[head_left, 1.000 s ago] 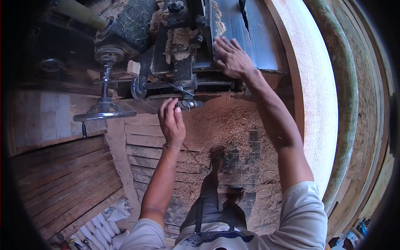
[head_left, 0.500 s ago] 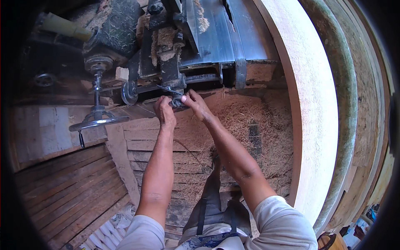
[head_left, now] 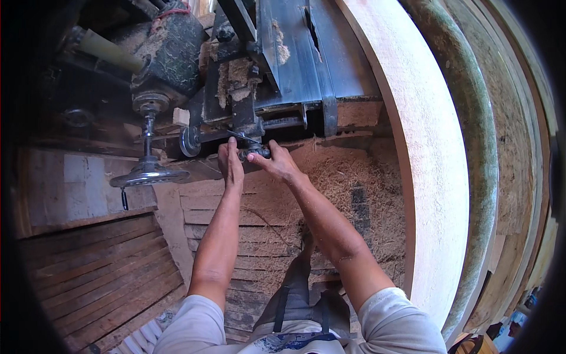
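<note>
A small dark knob with a knurled-looking rim (head_left: 254,154) sits at the near end of a woodworking machine's dark bracket (head_left: 243,109). My right hand (head_left: 279,163) grips this knob from the right, its thumb lying across the near face. At the knob's left side is my left hand (head_left: 232,163), with fingers stretched forward and the thumb raised; whether it touches the knob cannot be told. Just above the hands a thin metal lever (head_left: 244,137) slants across the bracket. Beyond lies the machine's bluish metal table (head_left: 298,65), partly dusted with shavings.
A large metal handwheel (head_left: 150,176) stands left of my hands on a vertical shaft. A long pale beam (head_left: 433,147) curves down the right side, beside a rounded greenish-grey pole (head_left: 484,153). Shavings (head_left: 336,177) cover the slatted wooden floor (head_left: 218,203) below.
My left hand's fingers have straightened from their curl at the knob. The right hand still holds it, its thumb now lower across the face. The view has shifted slightly.
</note>
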Tool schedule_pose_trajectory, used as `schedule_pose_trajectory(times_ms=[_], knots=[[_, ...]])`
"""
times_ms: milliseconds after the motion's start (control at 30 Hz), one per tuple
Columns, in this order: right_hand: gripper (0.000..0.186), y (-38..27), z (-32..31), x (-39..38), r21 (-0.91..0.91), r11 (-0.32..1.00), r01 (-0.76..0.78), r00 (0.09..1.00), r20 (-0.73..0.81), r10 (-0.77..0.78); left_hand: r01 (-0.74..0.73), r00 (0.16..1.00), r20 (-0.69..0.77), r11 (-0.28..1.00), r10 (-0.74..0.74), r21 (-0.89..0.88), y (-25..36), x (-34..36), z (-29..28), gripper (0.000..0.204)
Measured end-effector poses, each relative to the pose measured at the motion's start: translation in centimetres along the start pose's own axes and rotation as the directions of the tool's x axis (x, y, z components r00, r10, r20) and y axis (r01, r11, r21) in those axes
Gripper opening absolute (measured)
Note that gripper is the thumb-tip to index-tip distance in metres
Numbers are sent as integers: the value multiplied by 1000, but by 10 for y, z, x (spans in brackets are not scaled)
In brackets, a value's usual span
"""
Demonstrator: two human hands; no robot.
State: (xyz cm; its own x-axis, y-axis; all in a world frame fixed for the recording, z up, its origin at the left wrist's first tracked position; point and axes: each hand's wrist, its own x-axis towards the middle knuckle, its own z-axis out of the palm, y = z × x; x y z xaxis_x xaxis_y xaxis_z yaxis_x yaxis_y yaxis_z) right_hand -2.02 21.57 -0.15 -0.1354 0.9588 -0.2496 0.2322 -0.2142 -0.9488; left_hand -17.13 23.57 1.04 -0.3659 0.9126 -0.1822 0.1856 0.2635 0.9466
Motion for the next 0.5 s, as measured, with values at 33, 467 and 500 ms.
schedule_pose_trajectory(times_ms=[33,467,500], knots=[[78,-1,0,-2,-19,1000,-4,1000,-20,3,-215,977,29,973,213,87,14,-3,4,55],[27,-3,-60,-401,-219,960,178,912,-330,-244,-593,731,137,523,669,612,46,-92,-3,40],[22,-1,-85,-466,-260,954,150,828,-495,-265,-574,796,120,677,593,460,12,-121,-17,37]])
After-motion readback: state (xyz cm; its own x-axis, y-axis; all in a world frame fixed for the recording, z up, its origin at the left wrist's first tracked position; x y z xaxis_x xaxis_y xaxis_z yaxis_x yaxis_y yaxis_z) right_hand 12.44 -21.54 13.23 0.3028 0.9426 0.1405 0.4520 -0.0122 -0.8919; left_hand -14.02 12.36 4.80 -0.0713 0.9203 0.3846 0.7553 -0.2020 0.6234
